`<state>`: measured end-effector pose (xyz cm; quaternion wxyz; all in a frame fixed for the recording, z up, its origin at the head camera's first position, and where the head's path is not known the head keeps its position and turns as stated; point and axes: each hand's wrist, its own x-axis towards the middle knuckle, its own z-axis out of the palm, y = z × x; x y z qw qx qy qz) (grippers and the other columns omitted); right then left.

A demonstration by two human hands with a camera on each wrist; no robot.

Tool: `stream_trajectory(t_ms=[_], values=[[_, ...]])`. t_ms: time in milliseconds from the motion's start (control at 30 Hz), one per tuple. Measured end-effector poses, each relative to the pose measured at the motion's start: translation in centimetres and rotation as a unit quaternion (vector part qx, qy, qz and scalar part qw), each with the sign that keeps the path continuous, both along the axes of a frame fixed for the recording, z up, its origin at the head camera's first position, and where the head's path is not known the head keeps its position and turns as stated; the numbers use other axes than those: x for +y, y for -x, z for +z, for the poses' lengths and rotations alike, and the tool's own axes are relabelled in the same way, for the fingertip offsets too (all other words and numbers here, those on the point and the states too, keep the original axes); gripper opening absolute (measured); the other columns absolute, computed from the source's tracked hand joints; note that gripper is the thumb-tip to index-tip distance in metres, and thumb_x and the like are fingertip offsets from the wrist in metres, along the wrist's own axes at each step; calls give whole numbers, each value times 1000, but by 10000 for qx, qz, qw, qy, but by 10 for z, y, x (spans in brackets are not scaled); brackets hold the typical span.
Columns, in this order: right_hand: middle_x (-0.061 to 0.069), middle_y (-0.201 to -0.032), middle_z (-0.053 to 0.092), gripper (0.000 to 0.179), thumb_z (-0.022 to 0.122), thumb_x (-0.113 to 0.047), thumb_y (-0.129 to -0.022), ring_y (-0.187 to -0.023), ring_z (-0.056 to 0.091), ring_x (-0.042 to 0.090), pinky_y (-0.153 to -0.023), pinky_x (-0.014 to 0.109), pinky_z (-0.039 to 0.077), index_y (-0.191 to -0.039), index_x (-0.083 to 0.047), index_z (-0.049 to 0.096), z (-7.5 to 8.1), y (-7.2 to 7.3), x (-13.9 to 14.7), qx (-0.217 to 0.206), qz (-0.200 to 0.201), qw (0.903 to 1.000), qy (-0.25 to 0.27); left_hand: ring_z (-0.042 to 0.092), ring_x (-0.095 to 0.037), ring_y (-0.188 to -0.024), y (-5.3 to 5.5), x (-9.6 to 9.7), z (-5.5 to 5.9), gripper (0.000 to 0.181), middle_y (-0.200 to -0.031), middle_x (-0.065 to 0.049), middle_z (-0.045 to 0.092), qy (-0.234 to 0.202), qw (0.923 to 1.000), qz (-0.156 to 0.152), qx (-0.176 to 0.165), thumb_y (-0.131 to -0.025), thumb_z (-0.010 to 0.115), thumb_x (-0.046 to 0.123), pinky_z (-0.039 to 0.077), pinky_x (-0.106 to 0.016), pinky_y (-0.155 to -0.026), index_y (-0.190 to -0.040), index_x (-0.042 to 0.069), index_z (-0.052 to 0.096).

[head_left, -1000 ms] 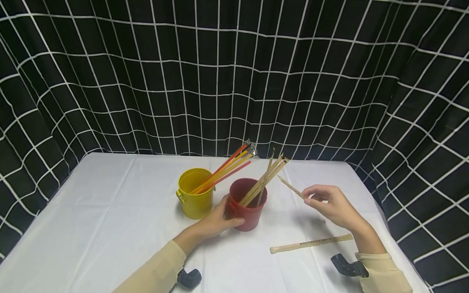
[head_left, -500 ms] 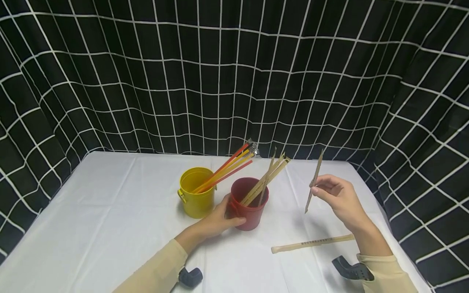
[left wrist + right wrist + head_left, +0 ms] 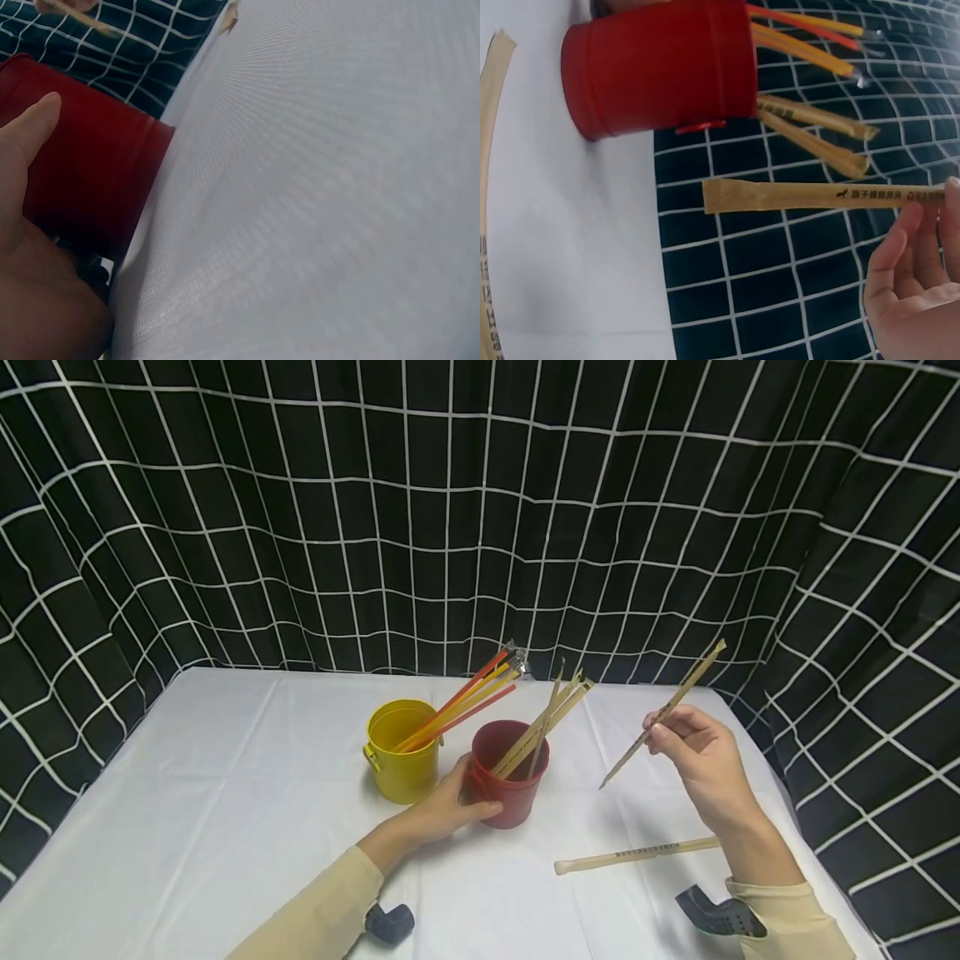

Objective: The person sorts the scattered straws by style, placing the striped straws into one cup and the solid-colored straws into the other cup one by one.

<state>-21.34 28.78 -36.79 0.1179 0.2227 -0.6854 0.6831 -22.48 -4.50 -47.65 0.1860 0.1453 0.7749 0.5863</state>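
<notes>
My left hand [image 3: 442, 812] grips the near left side of a small red bucket [image 3: 513, 806], thumb across its front. The bucket stands on the white cloth with several paper-wrapped straws [image 3: 555, 714] leaning out to the right. In the left wrist view the thumb lies along the red bucket [image 3: 97, 157]; the other fingers are mostly hidden. To the right, my right hand [image 3: 708, 772] pinches one paper-wrapped straw [image 3: 692, 683] above the table, slanted with its upper end to the right. Dark printing shows on the held straw [image 3: 795, 196] in the right wrist view.
A yellow bucket [image 3: 405, 777] stands just left of the red one, holding several orange and yellow straws [image 3: 468, 700] in clear wrap. Another paper-wrapped straw [image 3: 600, 862] lies on the cloth at front right. A black curtain with a white grid [image 3: 450, 527] surrounds the table.
The right hand has moved up and right, and its straw has turned from pointing left, through near upright, to slanting up right. The left hand stays on the red bucket.
</notes>
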Motion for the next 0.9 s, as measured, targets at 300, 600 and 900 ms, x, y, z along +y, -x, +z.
stream_trajectory(t_ms=[300,600,900], values=[[3,-104,70,30,47,16,-98,-94,70,11,-78,22,61,-108,-3,67,14,-9,-7,94,623,9963,587,17,-28,-159,2,0,2,97,-170,-6,21,52,10000,10,3,-90,74,40,19,-55,-128,-163,18,13],[2,-104,72,34,46,17,-98,-96,74,12,-78,24,63,-108,-5,69,21,-16,-11,225,932,9896,1070,18,-28,-159,-1,0,3,97,-170,-6,22,64,10000,19,-61,-90,74,40,19,-57,-128,-163,18,14],[1,-103,73,26,52,16,-95,-97,74,12,-78,26,63,-109,0,68,12,-20,-30,343,169,9987,340,17,-28,-159,-2,-1,3,97,-170,-5,21,39,10000,-14,-19,-90,74,41,18,-58,-128,-163,19,13]])
